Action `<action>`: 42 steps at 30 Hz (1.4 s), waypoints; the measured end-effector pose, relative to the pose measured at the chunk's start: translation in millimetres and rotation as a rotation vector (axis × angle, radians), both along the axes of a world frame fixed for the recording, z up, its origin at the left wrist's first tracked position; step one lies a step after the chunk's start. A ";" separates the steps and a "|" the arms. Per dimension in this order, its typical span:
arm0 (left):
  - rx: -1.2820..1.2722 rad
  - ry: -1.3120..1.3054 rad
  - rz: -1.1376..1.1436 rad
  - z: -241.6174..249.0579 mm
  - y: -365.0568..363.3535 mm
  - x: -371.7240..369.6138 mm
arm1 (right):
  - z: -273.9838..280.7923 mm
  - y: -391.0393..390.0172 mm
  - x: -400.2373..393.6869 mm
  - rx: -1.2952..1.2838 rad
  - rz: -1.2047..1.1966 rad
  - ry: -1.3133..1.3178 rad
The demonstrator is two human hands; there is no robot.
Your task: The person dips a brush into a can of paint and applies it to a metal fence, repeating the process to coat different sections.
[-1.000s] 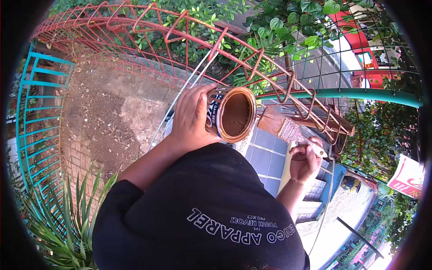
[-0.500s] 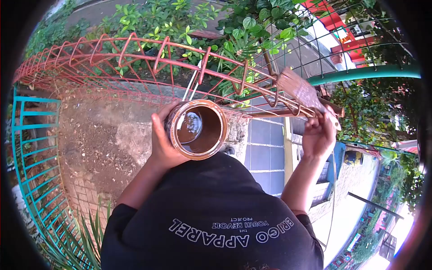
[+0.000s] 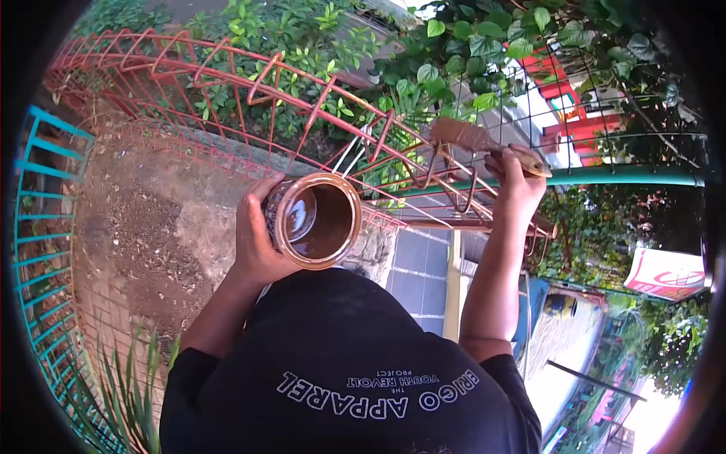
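My left hand (image 3: 261, 234) is wrapped round the side of a paint can (image 3: 277, 215), its open top facing me. Brown paint shows inside, and drips coat the rim. In my right hand (image 3: 517, 175) is a paintbrush (image 3: 470, 137), gripped by its handle, whose end sticks out to the right. Its wide brown-coated bristles point left and overlap the top of the red wire fence (image 3: 318, 115). The fence has bent, looped wires along its upper edge and runs across in front of me, beyond the can.
Leafy plants (image 3: 261, 30) grow behind the fence. A green rail (image 3: 628, 175) with wire mesh stands at the right, with vines above it. Turquoise railings (image 3: 45, 234) border the bare soil (image 3: 144, 234) at left. Grey tiles (image 3: 423, 261) lie below the fence.
My right hand and the paintbrush have moved up and to the left along the fence top. The view has shifted, and the can sits slightly further left in it, still held.
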State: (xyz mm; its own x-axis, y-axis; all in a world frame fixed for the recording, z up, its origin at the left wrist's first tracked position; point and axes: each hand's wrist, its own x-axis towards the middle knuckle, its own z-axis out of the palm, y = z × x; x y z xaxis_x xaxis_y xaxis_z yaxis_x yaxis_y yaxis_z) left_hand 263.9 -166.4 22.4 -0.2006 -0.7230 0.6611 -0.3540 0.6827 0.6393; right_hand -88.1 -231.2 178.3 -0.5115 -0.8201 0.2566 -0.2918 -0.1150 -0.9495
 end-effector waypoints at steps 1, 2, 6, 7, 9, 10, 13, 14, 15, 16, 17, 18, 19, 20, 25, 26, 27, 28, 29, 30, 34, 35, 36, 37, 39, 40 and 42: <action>0.044 0.039 0.025 -2.9 4.8 -3.1 | 1.5 -3.8 5.2 -0.040 0.010 -0.024; 0.050 0.044 0.025 -3.4 7.2 -7.5 | -2.1 -10.5 8.8 -0.068 0.064 -0.017; 0.004 0.041 -0.027 8.8 7.8 -12.9 | -26.7 -25.0 27.3 0.030 0.141 0.052; -0.018 0.021 -0.037 11.6 7.8 -10.7 | -24.2 -22.2 15.9 0.061 0.111 0.196; -0.025 -0.002 -0.005 13.7 7.0 -5.4 | -26.7 -16.9 -18.8 0.049 0.063 0.128; -0.020 0.002 0.015 11.5 7.9 -3.8 | -14.4 -11.8 -22.1 0.024 0.027 0.154; 0.022 -0.004 0.041 8.2 12.0 -1.8 | 2.8 -5.0 -6.3 -0.021 -0.029 0.376; 0.014 -0.001 0.038 6.3 10.6 -1.8 | -8.2 -9.9 -6.1 0.017 0.030 0.492; 0.018 -0.003 0.046 5.1 10.9 -1.8 | -10.7 -11.0 15.2 0.027 0.090 0.495; 0.023 -0.006 0.054 4.7 12.2 -1.3 | -11.7 -11.1 37.6 0.039 0.150 0.497; 0.027 -0.007 0.068 4.9 12.7 -0.3 | -11.8 -13.2 46.1 0.007 0.173 0.498; 0.016 -0.011 0.078 5.4 12.2 1.2 | -9.2 -17.0 51.8 -0.030 0.202 0.501; 0.006 -0.015 0.089 6.0 11.4 3.2 | 0.3 -17.2 57.4 -0.079 0.206 0.367; 0.004 -0.018 0.099 7.9 11.4 4.8 | -1.1 -21.8 45.0 -0.060 0.206 0.280; -0.012 -0.007 0.126 9.5 7.3 12.1 | 8.6 -23.4 -19.3 0.035 0.053 0.362; -0.016 0.002 0.139 9.7 6.1 12.1 | 14.0 -21.4 -24.6 -0.012 0.041 0.311; -0.019 0.009 0.147 10.0 5.6 12.0 | 20.8 -19.5 -23.2 -0.032 0.024 0.325; -0.022 0.011 0.149 10.7 5.3 11.4 | 22.2 -19.4 -18.3 -0.042 0.044 0.274; -0.009 0.030 0.153 10.9 5.3 10.1 | 20.3 -19.1 -9.5 -0.054 0.060 0.221; -0.012 0.030 0.153 12.1 4.3 10.1 | 18.8 -19.9 -3.1 -0.068 0.077 0.168; -0.016 0.046 0.164 12.8 6.2 13.3 | -3.0 -35.5 -38.4 0.108 0.147 0.457; -0.018 0.054 0.171 12.5 7.3 14.7 | 1.1 -36.8 -50.7 0.133 0.114 0.320; -0.007 0.055 0.181 11.6 8.7 16.6 | 6.0 -38.0 -62.5 0.157 0.083 0.186; 0.004 0.058 0.191 10.0 10.1 18.7 | 10.9 -38.9 -67.4 0.114 0.042 0.226; 0.028 0.063 0.211 6.2 12.0 21.5 | 11.8 -37.3 -69.5 0.079 0.028 0.074; 0.042 0.064 0.221 3.8 13.0 22.9 | 10.0 -36.0 -70.8 0.102 0.054 0.008; 0.057 0.073 0.227 1.8 14.1 22.8 | -3.3 -39.1 -68.0 0.159 0.121 0.011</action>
